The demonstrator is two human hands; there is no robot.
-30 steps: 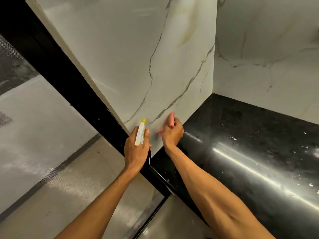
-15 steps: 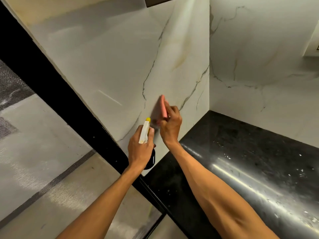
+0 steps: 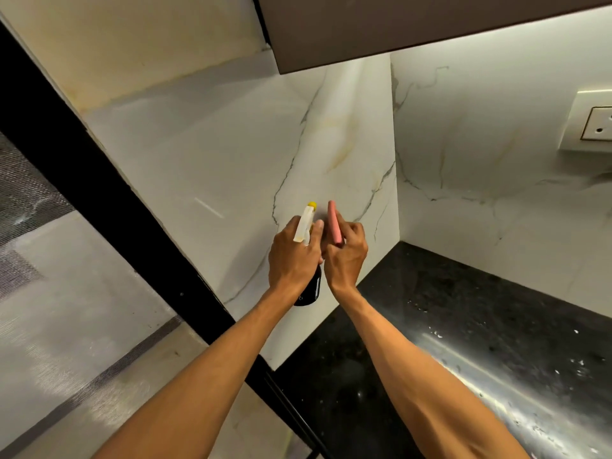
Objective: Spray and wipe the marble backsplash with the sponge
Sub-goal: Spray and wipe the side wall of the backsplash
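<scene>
At backsplash [image 3: 215, 154]: left hand [image 3: 293, 256] grips spray bottle [image 3: 304, 223], label hidden; right hand [image 3: 346, 256] pinches sponge [image 3: 334, 223], seemingly edge-on.

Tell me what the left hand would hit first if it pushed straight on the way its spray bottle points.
The marble backsplash, probably: the left hand grips the spray bottle with its yellow nozzle aimed at that panel, and nothing shows between. How near it is, I cannot tell.
</scene>
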